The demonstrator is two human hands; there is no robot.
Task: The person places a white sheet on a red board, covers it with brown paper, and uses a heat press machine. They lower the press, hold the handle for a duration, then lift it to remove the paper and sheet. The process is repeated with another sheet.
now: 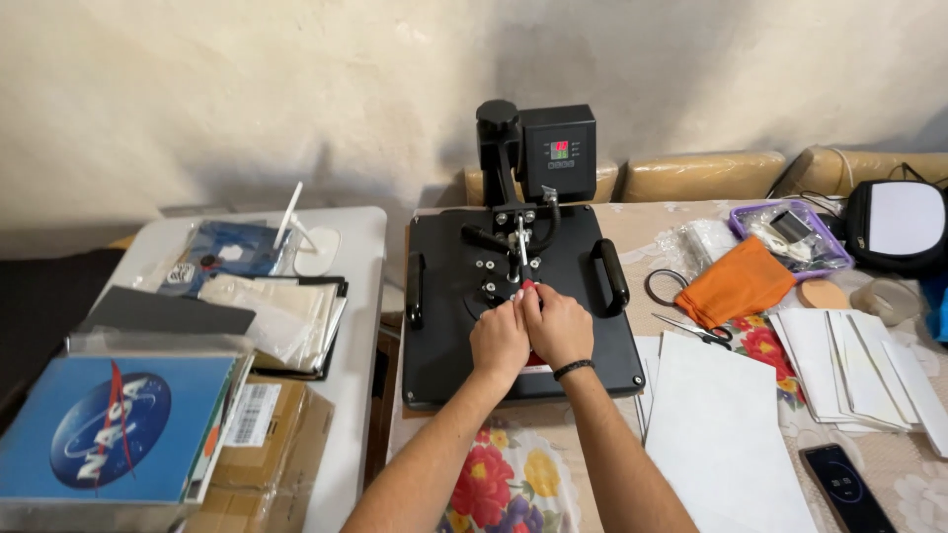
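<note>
Black heat press (513,296) – flat, closed, table centre, red-tipped lever (526,285) upright

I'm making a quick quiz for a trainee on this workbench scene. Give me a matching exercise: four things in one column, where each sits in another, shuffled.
Things:
1. both hands
2. orange cloth
3. phone
4. blue sheet with round emblem

Places:
A. bottom right corner of the table
B. on the heat press handle
C. far left, on a stack
D. right of the press, by the scissors

Pairs: 1-B, 2-D, 3-A, 4-C
</note>
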